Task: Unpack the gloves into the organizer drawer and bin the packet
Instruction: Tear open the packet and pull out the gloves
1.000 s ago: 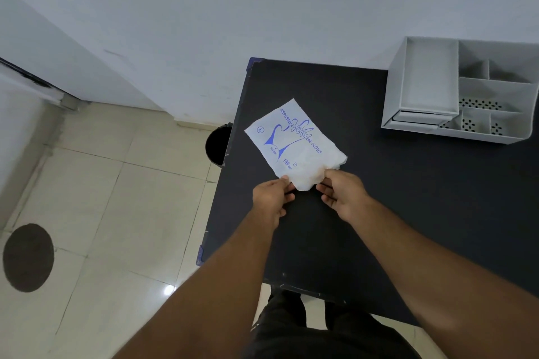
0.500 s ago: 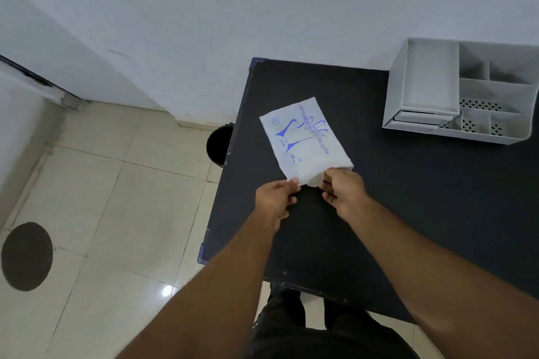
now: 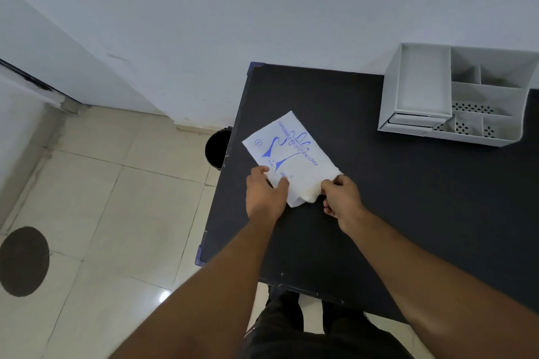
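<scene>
A white glove packet [image 3: 291,154] with blue print lies on the black table [image 3: 408,198] near its left edge. My left hand [image 3: 265,198] pinches the packet's near left side, thumb on top. My right hand [image 3: 341,201] grips the packet's near right corner, where the plastic bunches up. The white desk organizer [image 3: 455,96] stands at the table's far right, with a flat tray section on the left, a closed drawer [image 3: 414,121] under it and several open compartments. A black bin [image 3: 217,148] sits on the floor, partly hidden by the table's left edge.
A white wall runs behind the table. Beige floor tiles [image 3: 116,213] lie to the left, with a dark round patch [image 3: 23,261] at the far left. My dark trousers show below the table's near edge.
The packet has swung back to the left and tilted. My left hand has shifted up along the packet's left side, and the right hand has stayed at the near right corner.
</scene>
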